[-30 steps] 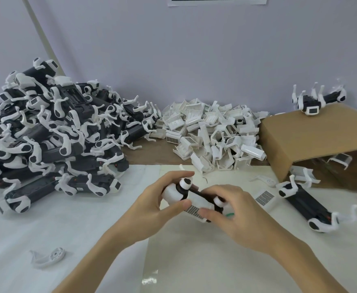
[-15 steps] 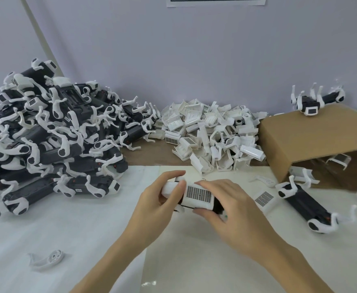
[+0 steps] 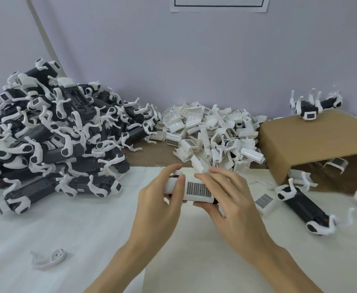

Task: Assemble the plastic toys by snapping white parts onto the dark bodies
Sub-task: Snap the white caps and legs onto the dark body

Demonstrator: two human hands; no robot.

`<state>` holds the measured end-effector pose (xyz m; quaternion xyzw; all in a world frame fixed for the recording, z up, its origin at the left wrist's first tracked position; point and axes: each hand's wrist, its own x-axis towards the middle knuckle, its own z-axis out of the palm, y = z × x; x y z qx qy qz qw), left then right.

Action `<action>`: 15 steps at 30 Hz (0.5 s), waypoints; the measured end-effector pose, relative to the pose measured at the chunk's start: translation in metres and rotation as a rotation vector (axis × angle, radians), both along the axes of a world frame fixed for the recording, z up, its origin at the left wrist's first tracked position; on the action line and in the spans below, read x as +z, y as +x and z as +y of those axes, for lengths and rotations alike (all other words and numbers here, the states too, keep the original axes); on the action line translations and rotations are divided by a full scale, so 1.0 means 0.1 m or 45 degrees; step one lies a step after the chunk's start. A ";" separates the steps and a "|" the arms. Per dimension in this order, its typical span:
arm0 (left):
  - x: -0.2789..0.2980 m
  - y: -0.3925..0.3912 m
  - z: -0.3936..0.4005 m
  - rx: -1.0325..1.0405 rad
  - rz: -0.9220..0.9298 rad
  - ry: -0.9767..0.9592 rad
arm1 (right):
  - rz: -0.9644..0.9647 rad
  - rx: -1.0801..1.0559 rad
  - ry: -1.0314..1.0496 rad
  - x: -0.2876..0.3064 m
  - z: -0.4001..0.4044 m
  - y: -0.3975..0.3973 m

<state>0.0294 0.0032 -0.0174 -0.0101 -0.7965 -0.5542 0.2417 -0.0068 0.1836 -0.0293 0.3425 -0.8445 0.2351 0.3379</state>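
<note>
The toy (image 3: 191, 190) sits above the table (image 3: 67, 229), gripped at either end by the left hand (image 3: 159, 199) and right hand (image 3: 230, 199). Its white grille cover looks seated, so this one seems nearly done. A big pile of bodies (image 3: 52, 140) and white parts (image 3: 211, 132) remains.

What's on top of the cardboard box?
One assembled toy lies on the cardboard box near its back edge, white legs pointing up. Another shows at the frame's right edge; the rest is cropped.
</note>
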 end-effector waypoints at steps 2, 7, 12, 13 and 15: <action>0.00 -0.01 -0.04 0.035 0.030 -0.073 | -0.193 0.044 -0.225 0.00 -0.01 0.03; -0.06 -0.11 -0.21 0.095 -0.049 -0.098 | -0.335 -0.177 -0.328 0.08 0.20 -0.15; -0.10 -0.17 -0.29 0.075 -0.073 -0.034 | -0.425 -0.760 -0.116 0.07 0.52 -0.30; -0.11 -0.18 -0.29 0.066 -0.071 -0.028 | -0.379 -0.717 -0.144 0.07 0.53 -0.30; -0.12 -0.19 -0.30 0.054 -0.068 -0.020 | -0.357 -0.537 -0.243 0.09 0.45 -0.29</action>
